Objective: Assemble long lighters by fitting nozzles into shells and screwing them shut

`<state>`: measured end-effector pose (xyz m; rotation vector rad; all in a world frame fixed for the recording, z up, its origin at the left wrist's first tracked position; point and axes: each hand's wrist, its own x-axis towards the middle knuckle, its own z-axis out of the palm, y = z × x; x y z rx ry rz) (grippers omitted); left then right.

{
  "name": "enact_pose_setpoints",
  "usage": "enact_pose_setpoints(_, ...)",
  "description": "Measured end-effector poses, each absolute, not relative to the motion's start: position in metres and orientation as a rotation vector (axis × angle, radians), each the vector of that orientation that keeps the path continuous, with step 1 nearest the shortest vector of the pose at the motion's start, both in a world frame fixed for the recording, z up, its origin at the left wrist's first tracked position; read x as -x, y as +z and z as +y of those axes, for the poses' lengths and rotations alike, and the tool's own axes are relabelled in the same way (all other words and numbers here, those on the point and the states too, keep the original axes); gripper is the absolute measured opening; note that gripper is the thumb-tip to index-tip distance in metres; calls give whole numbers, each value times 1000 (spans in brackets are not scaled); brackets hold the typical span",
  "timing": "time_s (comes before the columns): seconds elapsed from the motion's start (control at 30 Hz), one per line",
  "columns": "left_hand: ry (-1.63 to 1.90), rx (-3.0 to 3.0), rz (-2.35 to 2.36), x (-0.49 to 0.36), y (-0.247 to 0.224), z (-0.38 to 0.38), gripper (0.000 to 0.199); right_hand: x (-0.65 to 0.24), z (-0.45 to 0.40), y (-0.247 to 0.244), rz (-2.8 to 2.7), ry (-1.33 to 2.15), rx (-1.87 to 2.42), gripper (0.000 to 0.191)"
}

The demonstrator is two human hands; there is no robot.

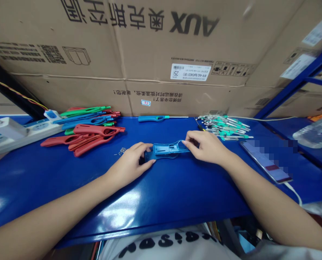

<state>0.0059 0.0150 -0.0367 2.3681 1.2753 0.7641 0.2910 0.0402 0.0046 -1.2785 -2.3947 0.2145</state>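
A blue plastic lighter casing [165,149] lies just over the blue table, its hollow inner side facing up. My left hand [130,159] holds its left end, with the fingers on the far side and the thumb on the near side. At the other end, my right hand [201,146] pinches the casing beside its round trigger opening. Beyond the casing lies a blue long-neck lighter [158,118] with a metal rod. A small heap of screws [122,151] is just left of my left hand.
Red, blue and green lighter casings [96,135] are piled at the left, beside a white power strip [42,126]. Several metal rods with teal ends [225,126] lie at the back right. A phone [266,160] with a cable lies right. A cardboard box [150,54] stands behind.
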Motion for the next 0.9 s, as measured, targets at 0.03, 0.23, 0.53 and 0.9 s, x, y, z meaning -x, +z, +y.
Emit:
enact_pose_setpoints(0.03, 777, -2352, 1272, -6, -37, 15, 37, -292, 40, 5, -2395, 234, 1276, 22)
enact_pose_setpoints(0.23, 844, -2324, 1223, -4, -41, 17, 34, -293, 41, 3, -2650, 501, 1094, 26)
enact_pose_setpoints(0.53, 753, -2585, 1144, -7, -24, 7, 33, -286, 44, -8, -2761, 248, 1122, 32)
enact_pose_setpoints(0.9, 485, -2713, 965, -5, -31, 3, 40, -379, 81, 30, -2058, -217, 1937, 21)
